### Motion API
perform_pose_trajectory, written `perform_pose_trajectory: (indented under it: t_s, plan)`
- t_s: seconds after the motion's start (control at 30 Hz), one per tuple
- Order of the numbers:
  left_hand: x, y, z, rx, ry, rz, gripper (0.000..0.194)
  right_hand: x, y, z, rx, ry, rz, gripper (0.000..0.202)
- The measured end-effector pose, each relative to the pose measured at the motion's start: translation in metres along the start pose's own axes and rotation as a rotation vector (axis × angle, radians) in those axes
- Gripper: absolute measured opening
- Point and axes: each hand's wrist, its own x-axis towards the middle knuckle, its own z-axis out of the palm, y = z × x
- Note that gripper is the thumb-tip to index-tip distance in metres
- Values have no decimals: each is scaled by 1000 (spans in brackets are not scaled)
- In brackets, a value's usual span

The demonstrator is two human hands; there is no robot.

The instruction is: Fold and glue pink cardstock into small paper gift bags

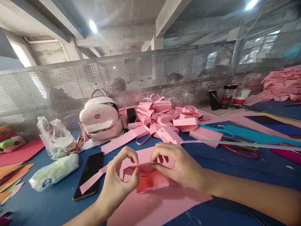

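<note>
Between my hands is a small folded pink paper box (154,183), its upper edge pinched from both sides. The thumb and index finger of my left hand (121,171) close on the left part of that edge. My right hand (180,163) grips the right part, its thumb on the near side and the other fingers curled behind. Beneath the box lies a large flat pink sheet (150,207) on the blue table. A narrow pink paper strip (92,180) rests across a black phone (90,169) just left of my left hand.
Beyond my hands is a pile of folded pink paper boxes (164,117). A pale pink backpack (101,117), a tissue pack (55,172) and a plastic bag (55,138) stand to the left. Teal paper (258,135) lies at right. A perforated metal screen (141,72) borders the table.
</note>
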Motion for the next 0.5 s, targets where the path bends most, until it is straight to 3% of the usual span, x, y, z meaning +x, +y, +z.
perform_pose_trajectory:
  t_s: [0.5]
  plan:
    - [-2, 2, 1, 10, 2, -7, 6, 3, -4, 1, -14, -1, -46, 12]
